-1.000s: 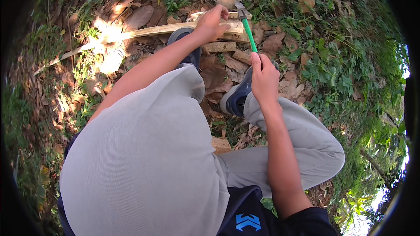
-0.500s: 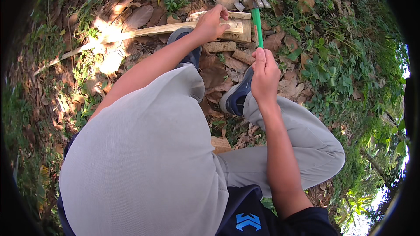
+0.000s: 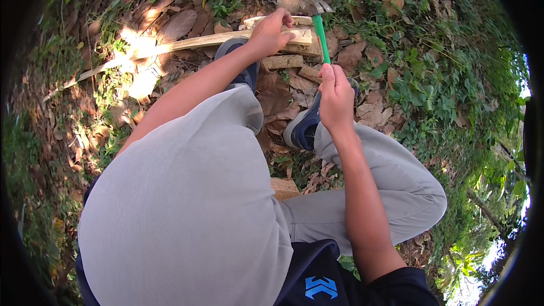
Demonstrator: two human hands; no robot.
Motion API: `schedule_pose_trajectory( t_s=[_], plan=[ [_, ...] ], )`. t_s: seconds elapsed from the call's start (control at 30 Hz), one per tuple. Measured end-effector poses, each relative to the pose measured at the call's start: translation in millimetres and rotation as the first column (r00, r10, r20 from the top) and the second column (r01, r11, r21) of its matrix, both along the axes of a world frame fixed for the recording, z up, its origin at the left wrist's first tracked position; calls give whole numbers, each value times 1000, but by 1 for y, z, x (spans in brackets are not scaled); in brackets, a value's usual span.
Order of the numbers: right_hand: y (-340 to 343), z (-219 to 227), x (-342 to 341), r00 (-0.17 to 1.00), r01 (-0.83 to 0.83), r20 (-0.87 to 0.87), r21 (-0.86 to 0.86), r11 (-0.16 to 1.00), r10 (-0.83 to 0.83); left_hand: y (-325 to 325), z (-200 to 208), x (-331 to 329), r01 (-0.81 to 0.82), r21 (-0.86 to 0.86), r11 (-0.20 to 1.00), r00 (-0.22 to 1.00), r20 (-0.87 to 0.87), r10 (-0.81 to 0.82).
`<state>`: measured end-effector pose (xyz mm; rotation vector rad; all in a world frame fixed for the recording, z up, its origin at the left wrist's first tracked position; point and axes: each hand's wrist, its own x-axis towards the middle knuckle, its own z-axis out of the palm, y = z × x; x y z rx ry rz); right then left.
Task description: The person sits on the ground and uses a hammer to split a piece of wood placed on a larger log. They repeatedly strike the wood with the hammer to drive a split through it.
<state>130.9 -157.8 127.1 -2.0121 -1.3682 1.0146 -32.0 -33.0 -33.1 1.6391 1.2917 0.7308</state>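
My right hand (image 3: 337,99) is closed around the lower end of a hammer's green handle (image 3: 321,37). The metal hammer head (image 3: 317,6) is at the far end, just beyond and right of the wood. A long pale wooden strip (image 3: 198,41) runs in from the left, its end lying over other wood pieces. Over the strip near that end, my left hand (image 3: 271,34) rests with curled fingers, the thumb along the wood. Whether a small thing sits between its fingertips is hidden. Beneath the strip is a wider wooden board (image 3: 309,49).
Short wood blocks (image 3: 283,62) lie on dry leaves between my blue shoes (image 3: 305,127). Another wood piece (image 3: 284,188) is by my bent leg. Green plants (image 3: 430,79) grow at the right, and large brown leaves (image 3: 180,25) cover the ground at the left.
My right hand has shifted left with the hammer, bringing its handle and head closer to the strip's end. My left hand has stayed nearly in place.
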Motion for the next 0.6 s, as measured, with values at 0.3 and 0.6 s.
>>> schedule_pose_trajectory(
  t_s=[0.3,0.6],
  plan=[
    [1,-4,8,997,63,-33,-24,998,-64,0,-5,-3,17,52,998,1000,4,-17],
    [3,14,4,992,-24,121,-182,983,46,-3,-8,-5,-3,62,998,1000,-5,4]
  ],
)
